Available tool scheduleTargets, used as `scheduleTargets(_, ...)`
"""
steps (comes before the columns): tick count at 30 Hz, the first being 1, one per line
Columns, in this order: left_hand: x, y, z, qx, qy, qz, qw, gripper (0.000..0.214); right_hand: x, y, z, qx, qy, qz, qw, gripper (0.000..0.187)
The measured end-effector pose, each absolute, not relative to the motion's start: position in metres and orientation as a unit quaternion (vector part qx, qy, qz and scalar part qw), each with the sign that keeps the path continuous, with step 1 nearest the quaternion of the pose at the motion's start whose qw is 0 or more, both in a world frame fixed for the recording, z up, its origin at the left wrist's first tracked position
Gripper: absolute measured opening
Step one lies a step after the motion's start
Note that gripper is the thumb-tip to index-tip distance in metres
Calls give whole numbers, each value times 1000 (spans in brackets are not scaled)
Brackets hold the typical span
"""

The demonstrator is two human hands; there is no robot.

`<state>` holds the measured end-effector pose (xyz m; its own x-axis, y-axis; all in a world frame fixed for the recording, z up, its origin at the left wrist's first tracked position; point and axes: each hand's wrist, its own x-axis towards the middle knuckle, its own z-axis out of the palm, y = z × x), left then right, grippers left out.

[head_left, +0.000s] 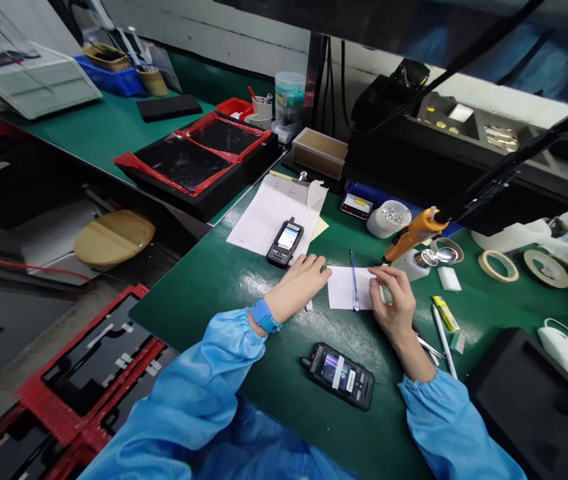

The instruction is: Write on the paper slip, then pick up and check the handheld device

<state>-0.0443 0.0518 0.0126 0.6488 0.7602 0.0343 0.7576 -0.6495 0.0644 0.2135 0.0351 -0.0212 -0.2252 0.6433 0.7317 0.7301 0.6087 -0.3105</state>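
A small white paper slip (344,288) lies on the green mat (224,280) with a blue pen (353,283) resting across it. My left hand (301,283) rests knuckles-up at the slip's left edge, fingers curled against the mat. My right hand (393,301) pinches the slip's right edge between thumb and fingers. A black handheld radio with a lit screen (340,375) lies near me between my forearms. A second handheld (285,242) sits on a clipboard sheet (269,213) just beyond my left hand.
An orange electric screwdriver (411,235) hangs over a white dish of screws (389,217). Tape rolls (498,265), tweezers (429,347), a white mouse (567,353) and black foam (534,407) lie right. Red-lined trays (199,157) sit at the back left and below the bench edge.
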Motion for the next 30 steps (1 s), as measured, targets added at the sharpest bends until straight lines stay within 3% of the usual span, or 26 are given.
scheduleTargets(4,-44,54,11,908,414,57,22,31,223,-23,-6,-422,-805,14,416,18)
scheduleTargets(9,-38,52,14,906,412,73,60,33,221,-92,-6,-434,-832,118,326,63)
scheduleTargets(12,-32,49,17,909,401,83,75,29,209,-108,-8,-449,-832,143,292,78)
scheduleTargets(16,-25,45,16,883,439,125,107,27,197,-111,-9,-439,-835,143,301,76)
scheduleTargets(19,-25,47,13,829,496,210,152,25,194,-110,-14,-470,-797,123,358,71)
scheduleTargets(21,-26,49,11,776,515,290,221,24,190,-107,-20,-518,-737,99,422,70)
scheduleTargets(24,-20,48,2,692,448,385,416,38,177,-91,-29,-583,-622,68,519,71)
scheduleTargets(28,6,25,-20,554,282,331,710,88,153,-63,-34,-627,-519,87,575,71)
scheduleTargets(30,18,9,-31,467,233,290,802,100,144,-56,-36,-634,-507,90,577,72)
